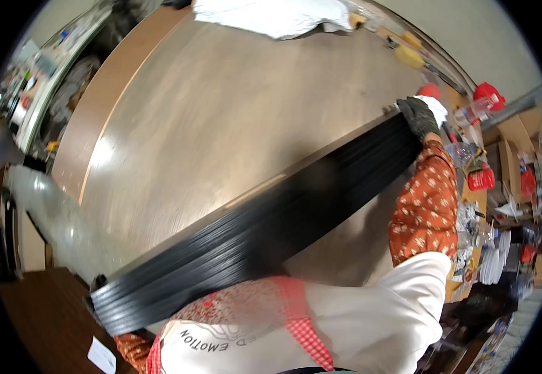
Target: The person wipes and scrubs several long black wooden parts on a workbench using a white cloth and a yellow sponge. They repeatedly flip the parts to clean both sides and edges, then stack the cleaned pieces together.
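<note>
A long black ribbed panel [271, 224] with a pale wooden edge slants across the view, from the lower left up to the right, in front of my body. At its far right end my right hand [417, 117], in a dark glove, is closed around the panel. A crumpled white cloth or paper [434, 107] shows right beside that hand. My left hand [98, 284], also dark-gloved, grips the lower left end. Only some of its fingertips show; the panel hides the rest. Under the panel spreads a large wood-grain tabletop [221, 112].
White sheeting [271, 17] lies at the far edge. A brown board [105, 118] runs along the left. To the right are a red can [481, 179], clear bottles [479, 109], a cardboard box [520, 140] and stacked white cups or plates [492, 262]. A yellow tool [409, 57] lies far right.
</note>
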Demonstrator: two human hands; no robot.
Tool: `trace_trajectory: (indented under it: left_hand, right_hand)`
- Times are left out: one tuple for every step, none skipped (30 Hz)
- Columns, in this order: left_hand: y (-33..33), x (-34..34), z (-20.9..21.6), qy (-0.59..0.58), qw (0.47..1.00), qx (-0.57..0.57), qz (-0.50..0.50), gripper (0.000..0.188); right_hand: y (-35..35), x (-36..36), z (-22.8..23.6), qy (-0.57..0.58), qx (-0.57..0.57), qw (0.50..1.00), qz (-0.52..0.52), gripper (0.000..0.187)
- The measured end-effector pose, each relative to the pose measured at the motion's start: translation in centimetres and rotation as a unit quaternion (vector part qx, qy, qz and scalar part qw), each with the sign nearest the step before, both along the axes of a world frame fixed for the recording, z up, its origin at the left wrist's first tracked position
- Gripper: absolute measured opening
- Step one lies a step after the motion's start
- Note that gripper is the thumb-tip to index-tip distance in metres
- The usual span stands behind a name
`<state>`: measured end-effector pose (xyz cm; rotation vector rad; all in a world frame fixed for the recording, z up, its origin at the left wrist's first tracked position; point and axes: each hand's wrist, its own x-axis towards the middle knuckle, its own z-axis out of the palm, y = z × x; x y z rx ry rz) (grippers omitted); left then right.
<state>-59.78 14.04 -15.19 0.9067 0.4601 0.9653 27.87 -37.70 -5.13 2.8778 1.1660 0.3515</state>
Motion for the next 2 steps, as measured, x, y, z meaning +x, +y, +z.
trace_trajectory:
  left_hand:
    - [0.3,0.4,0.1,-0.032,0.995,0.023,-0.092,0.074]
    - [0.7,-1.9,0.3,-0.036,0.993,0.019,-0.11,0.074]
  right_hand:
    - [-0.6,-1.1,0.8,0.054,0.017,0.997,-0.047,0.037]
    - [-1.7,-2.4,1.3,0.105,0.029,0.988,-0.106,0.04]
